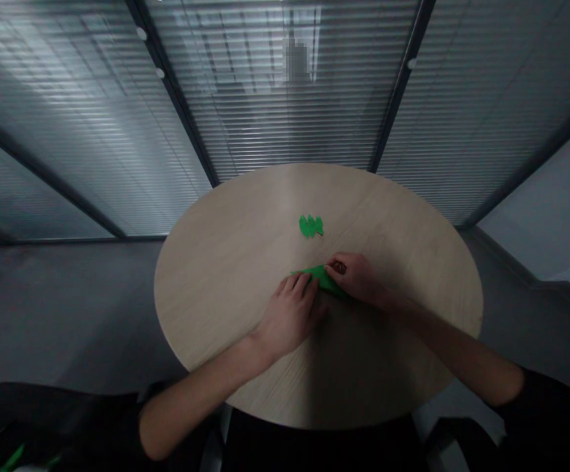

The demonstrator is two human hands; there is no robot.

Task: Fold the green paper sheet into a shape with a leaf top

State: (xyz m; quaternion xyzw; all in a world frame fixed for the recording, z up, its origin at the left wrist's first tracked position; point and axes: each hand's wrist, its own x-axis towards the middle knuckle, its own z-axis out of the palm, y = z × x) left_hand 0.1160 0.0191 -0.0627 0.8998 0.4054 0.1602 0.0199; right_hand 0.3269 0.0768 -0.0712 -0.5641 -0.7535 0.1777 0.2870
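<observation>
A flat green piece [328, 282], perhaps paper, lies on the round wooden table [216, 262] between my hands. My left hand [292, 305] rests on its left part with the fingers spread a little and pressing down. At its upper right edge, my right hand [354, 272] pinches the piece between thumb and forefinger. Part of the piece is hidden under my left fingers. Farther back on the table lies a small green shape with zigzag edges [311, 226], touched by neither hand.
Glass panels with blinds [295, 118] stand behind the table. Dark chair parts show at the lower left [59, 419] and lower right. Some green pieces [12, 459] are at the bottom left corner.
</observation>
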